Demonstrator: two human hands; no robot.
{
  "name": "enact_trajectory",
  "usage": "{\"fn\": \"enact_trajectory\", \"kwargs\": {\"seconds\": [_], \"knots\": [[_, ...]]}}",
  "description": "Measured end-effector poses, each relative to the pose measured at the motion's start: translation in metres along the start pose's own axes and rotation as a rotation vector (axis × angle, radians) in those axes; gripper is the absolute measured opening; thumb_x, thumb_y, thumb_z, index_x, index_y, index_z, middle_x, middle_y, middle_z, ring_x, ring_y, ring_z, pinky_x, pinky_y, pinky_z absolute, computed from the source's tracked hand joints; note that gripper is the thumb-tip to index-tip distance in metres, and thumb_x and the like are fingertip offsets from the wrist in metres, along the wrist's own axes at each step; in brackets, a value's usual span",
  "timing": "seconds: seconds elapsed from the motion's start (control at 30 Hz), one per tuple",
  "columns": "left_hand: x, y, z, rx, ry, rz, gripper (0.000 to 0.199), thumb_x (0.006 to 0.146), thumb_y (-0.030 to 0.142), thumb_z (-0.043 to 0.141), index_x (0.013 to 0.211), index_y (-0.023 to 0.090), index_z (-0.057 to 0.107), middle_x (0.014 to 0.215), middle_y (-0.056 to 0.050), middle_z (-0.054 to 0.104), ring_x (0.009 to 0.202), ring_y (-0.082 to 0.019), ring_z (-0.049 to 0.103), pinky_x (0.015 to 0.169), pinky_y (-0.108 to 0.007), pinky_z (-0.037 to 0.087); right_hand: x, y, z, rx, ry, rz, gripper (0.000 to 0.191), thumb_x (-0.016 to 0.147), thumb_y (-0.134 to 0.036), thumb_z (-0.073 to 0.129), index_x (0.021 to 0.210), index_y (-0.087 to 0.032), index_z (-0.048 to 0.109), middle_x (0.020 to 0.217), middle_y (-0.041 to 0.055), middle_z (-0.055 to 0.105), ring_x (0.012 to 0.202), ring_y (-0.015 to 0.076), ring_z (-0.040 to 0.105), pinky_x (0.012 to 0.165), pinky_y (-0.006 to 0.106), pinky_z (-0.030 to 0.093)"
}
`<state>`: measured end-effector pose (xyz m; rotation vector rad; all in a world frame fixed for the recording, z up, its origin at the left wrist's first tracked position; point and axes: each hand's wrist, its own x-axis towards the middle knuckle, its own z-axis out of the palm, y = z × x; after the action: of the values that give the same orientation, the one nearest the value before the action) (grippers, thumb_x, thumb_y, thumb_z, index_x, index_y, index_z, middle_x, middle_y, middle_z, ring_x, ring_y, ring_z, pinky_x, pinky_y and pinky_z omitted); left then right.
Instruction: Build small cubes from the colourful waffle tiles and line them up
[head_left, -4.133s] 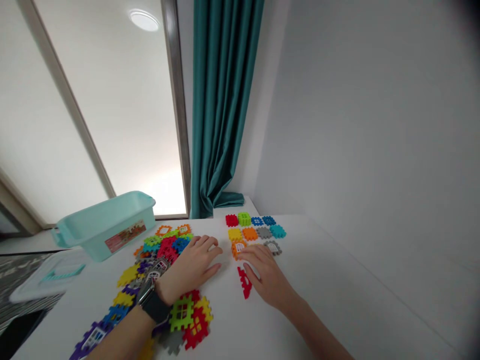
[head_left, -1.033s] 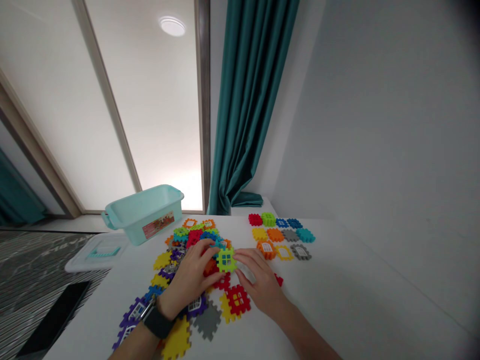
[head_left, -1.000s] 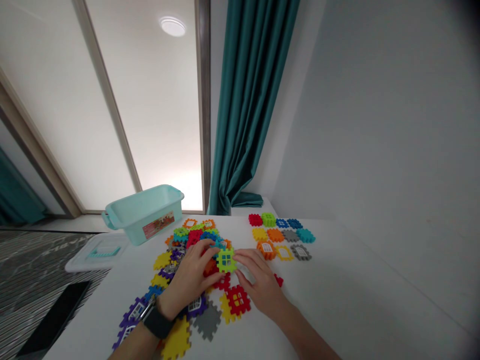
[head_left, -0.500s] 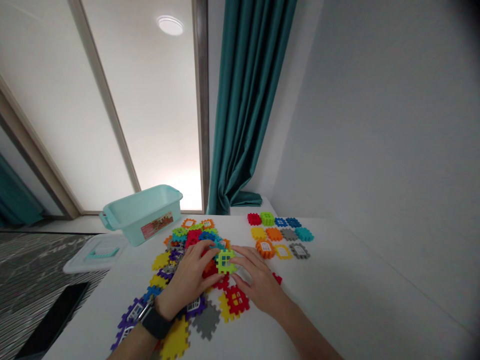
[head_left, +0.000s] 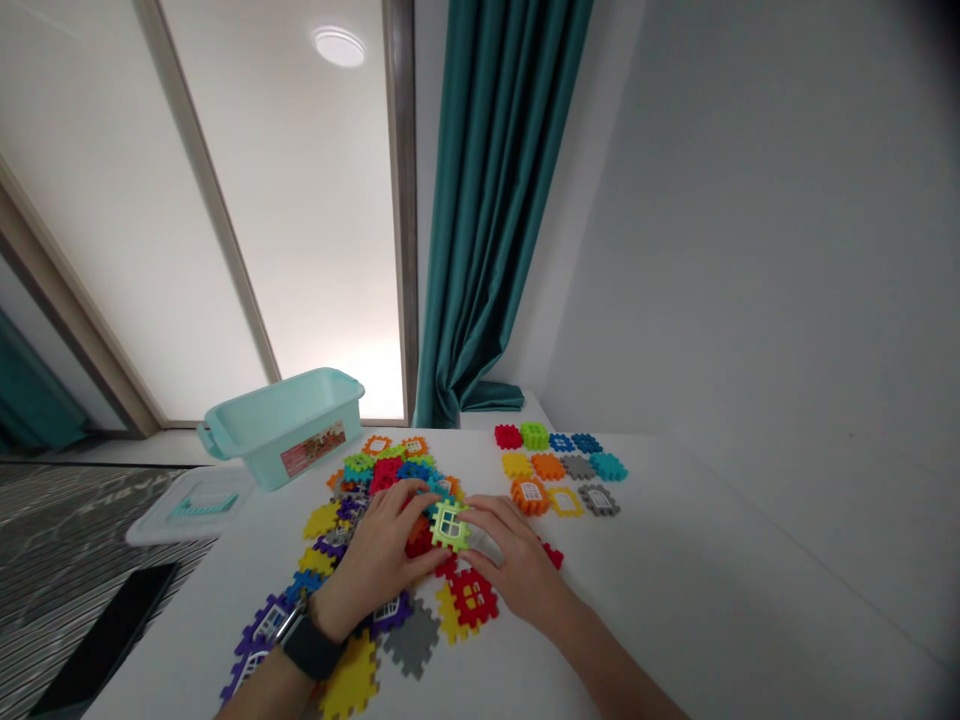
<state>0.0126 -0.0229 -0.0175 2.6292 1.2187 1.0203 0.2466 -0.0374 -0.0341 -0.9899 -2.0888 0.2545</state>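
Observation:
My left hand [head_left: 379,560] and my right hand [head_left: 517,565] meet over a heap of interlocking plastic waffle tiles [head_left: 360,510] on a white table [head_left: 660,570]. Between them is a lime-green window tile [head_left: 450,526], raised slightly and tilted. Fingers of both hands touch its edges. A red tile [head_left: 472,598] lies just below my hands. A red tile piece [head_left: 553,556], partly hidden, lies beside my right hand. A black watch [head_left: 311,646] sits on my left wrist.
Several sorted tiles [head_left: 559,468] stand in rows on the table's far side. A pale teal plastic box [head_left: 281,430] stands at the far left edge, its lid [head_left: 191,506] beside it. A black phone [head_left: 105,640] lies on the striped floor. A wall rises on the right.
Both hands have moved from resting apart on the table to together over the heap. The lime-green tile is now between them and has turned a little. The head view has shifted slightly.

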Motion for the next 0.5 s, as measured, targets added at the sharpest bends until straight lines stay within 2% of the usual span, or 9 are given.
{"fn": "enact_trajectory", "kwargs": {"seconds": [0.17,0.33,0.5], "knots": [[0.0007,0.0012,0.0017,0.002,0.016,-0.016,0.035,0.084,0.03,0.074,0.116,0.023,0.061,0.126,-0.011,0.06,0.115,-0.031,0.06,0.098,-0.049,0.052,-0.0016,-0.0001,0.0025,-0.007,0.017,0.007,0.037,0.09,-0.018,0.066,0.126,-0.028,0.062,0.128,0.0091,0.062,0.118,0.0265,0.06,0.103,0.048,0.053],[0.0003,-0.0019,-0.0003,0.019,-0.005,-0.001,0.04,0.085,0.02,0.067,0.124,0.022,0.059,0.129,-0.013,0.058,0.117,-0.03,0.059,0.099,-0.048,0.051,-0.0018,0.0015,0.0023,-0.031,0.011,-0.027,0.037,0.094,-0.016,0.058,0.129,-0.028,0.058,0.126,0.0089,0.063,0.118,0.0257,0.06,0.104,0.048,0.053],[0.0005,-0.0056,-0.0049,0.022,-0.101,0.078,0.044,0.087,0.019,0.065,0.13,0.022,0.058,0.128,-0.012,0.058,0.116,-0.03,0.059,0.099,-0.047,0.051,0.0014,0.0003,-0.0028,-0.066,-0.073,-0.04,0.046,0.09,-0.01,0.059,0.132,-0.027,0.055,0.129,0.0083,0.064,0.119,0.0256,0.06,0.104,0.048,0.052]]}}
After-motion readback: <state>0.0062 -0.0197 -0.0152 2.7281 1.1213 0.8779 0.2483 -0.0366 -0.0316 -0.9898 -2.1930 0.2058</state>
